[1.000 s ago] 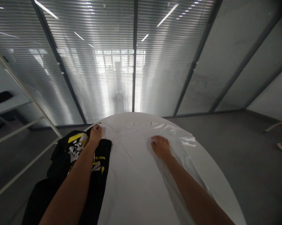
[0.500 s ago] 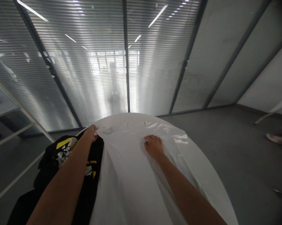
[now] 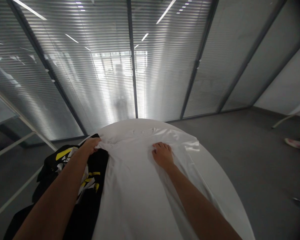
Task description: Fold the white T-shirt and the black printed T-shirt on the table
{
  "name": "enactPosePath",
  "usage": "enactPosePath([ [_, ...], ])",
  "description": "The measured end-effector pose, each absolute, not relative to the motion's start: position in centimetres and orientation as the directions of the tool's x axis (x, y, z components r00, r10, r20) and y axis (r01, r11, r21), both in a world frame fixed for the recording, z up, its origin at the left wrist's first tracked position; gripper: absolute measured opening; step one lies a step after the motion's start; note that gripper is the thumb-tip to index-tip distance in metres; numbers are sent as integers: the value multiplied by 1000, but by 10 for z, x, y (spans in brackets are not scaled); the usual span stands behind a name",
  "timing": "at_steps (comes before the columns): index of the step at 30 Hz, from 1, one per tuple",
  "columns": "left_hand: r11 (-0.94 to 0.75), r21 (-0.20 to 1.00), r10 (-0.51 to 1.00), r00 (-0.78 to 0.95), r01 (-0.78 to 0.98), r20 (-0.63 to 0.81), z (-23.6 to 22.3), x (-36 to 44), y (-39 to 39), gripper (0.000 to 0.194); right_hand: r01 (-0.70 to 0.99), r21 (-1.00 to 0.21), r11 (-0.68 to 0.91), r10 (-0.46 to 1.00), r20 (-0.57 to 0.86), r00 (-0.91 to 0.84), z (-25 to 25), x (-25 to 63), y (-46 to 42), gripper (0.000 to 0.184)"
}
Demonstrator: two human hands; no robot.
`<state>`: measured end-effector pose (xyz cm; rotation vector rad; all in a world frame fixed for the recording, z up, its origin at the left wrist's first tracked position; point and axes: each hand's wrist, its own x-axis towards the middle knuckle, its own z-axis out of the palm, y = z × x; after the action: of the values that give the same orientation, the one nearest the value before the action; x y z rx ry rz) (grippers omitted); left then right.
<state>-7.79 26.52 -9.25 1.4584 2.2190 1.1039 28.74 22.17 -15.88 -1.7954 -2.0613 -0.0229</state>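
A white T-shirt [image 3: 132, 180] lies spread over a round white table [image 3: 222, 176], its neckline toward the far edge. At the far left, my left hand [image 3: 92, 145] pinches the shirt's sleeve and pulls its cloth into creases. My right hand [image 3: 162, 155] lies flat on the right half of the shirt, fingers spread a little and pressing on the fabric. Beneath my left forearm is a black garment [image 3: 90, 206] with yellow and white print, partly covered by the arm and by the white shirt's left edge.
Behind the table stands a glass partition [image 3: 162, 73] with blinds and dark frames. A white metal frame [image 3: 27, 123] rises at the left. On the grey floor at the far right are a shoe [image 3: 296, 143] and a pale furniture leg [image 3: 282, 121].
My left hand has drawn the sleeve a little left and toward me, so more creases run across the shirt's left shoulder. The right hand stays in almost the same spot.
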Motion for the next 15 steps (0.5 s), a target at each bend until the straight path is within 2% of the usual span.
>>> enactPosePath([
  [5, 291, 743, 799, -580, 602, 156, -101, -83, 270, 27, 954, -246, 171, 949, 301, -92, -159, 287, 222, 31],
  [8, 277, 757, 776, -603, 591, 187, -103, -73, 276, 30, 953, -245, 177, 946, 311, -96, -159, 287, 222, 31],
  [11, 143, 705, 832, -470, 695, 294, -102, -51, 277, 38, 953, -249, 172, 944, 317, -87, -159, 287, 222, 31],
  [13, 27, 618, 876, -317, 786, 364, -103, -33, 273, 43, 953, -252, 170, 945, 317, -84, -159, 287, 222, 31],
  [15, -68, 519, 921, -146, 852, 360, -108, -14, 266, 47, 951, -254, 173, 944, 318, -87, -159, 287, 222, 31],
])
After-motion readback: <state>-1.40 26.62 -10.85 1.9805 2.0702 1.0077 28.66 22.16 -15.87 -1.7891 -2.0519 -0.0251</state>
